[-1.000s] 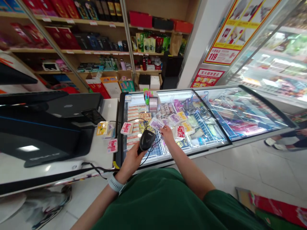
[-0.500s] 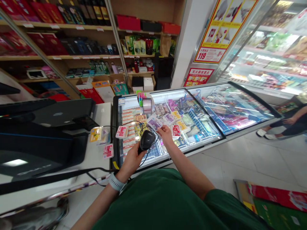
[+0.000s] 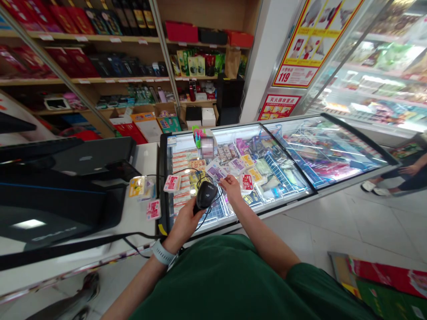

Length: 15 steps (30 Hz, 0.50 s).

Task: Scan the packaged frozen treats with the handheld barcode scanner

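Observation:
My left hand [image 3: 184, 221] is wrapped round the handle of a black barcode scanner [image 3: 206, 194], held above the freezer's glass lid, with a black cable looping about it. My right hand [image 3: 231, 186] pinches the corner of a purple-and-white pack [image 3: 215, 170] just beyond the scanner head. Beside that pack lie another purple pack [image 3: 237, 165], yellow packs [image 3: 255, 174] and a red pack [image 3: 247, 182]. On the left part of the lid rests a pink-and-white pack [image 3: 172, 183].
A white counter [image 3: 147, 158] on the left bears a black register [image 3: 50, 195], yellow packs [image 3: 137, 186] and a pink pack [image 3: 153, 209]. The chest freezer [image 3: 283, 205] stretches right. Shelves stand behind; a person's legs [image 3: 396, 183] show at far right.
The view has shifted slightly, moving everything a little to the right in the picture. Both hands keep their holds on the scanner and the purple pack.

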Motion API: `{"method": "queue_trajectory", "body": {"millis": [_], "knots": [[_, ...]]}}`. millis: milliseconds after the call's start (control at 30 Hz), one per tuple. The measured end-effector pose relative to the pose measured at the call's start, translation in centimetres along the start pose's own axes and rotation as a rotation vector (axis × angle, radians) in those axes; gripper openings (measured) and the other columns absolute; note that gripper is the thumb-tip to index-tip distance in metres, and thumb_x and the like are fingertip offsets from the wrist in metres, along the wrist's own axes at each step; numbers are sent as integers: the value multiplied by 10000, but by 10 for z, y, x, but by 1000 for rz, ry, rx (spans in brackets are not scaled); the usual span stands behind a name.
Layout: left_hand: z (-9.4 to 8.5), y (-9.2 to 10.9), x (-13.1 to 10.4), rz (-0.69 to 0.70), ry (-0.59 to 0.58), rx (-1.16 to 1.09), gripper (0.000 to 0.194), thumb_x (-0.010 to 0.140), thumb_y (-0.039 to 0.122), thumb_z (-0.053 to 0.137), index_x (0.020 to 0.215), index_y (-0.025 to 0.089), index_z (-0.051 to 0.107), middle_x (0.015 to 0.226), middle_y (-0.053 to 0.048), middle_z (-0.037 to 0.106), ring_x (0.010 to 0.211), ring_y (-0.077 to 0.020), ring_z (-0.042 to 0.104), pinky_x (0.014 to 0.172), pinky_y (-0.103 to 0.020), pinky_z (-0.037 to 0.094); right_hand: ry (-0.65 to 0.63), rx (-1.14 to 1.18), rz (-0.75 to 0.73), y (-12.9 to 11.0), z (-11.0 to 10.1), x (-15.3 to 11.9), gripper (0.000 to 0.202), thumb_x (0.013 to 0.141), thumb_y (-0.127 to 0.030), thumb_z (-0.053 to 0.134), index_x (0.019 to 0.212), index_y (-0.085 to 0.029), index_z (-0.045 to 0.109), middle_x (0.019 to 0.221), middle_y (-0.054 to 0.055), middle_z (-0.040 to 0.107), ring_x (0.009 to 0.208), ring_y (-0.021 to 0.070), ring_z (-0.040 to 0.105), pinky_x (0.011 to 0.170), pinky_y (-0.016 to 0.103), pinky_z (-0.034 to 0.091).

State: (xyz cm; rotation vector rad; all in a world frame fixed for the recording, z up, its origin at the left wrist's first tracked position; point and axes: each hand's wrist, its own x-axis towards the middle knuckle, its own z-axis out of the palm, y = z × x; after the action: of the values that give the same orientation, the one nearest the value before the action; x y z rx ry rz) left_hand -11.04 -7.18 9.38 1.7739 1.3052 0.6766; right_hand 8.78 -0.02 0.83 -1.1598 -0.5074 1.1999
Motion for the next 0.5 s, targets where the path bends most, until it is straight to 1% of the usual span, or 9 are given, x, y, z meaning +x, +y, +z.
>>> {"method": "queue_trajectory", "body": {"millis": [167, 333, 500], "knots": [[0, 0, -1, 33, 8, 15, 428, 809, 248, 550, 1226, 150, 533, 1218, -122, 635, 1137, -263, 584, 1002, -411, 428, -8, 0, -7, -1, 0, -2, 330, 588, -328, 765, 788, -195, 540, 732, -43, 643, 681, 113, 634, 747, 289, 544], [1, 0, 1, 40, 23, 29, 449, 808, 231, 547, 1249, 152, 520, 1198, -121, 644, 1128, -264, 588, 989, -419, 438, -2, -3, -18, -5, 2, -4, 334, 591, -331, 763, 784, -205, 522, 675, -63, 608, 651, 109, 621, 742, 288, 543], [3, -4, 3, 57, 15, 35, 441, 812, 234, 546, 1246, 157, 528, 1198, -118, 643, 1123, -261, 591, 985, -412, 441, -11, -13, -23, -6, 4, -6, 338, 586, -333, 765, 786, -206, 524, 714, -48, 634, 689, 119, 624, 746, 288, 543]]}}
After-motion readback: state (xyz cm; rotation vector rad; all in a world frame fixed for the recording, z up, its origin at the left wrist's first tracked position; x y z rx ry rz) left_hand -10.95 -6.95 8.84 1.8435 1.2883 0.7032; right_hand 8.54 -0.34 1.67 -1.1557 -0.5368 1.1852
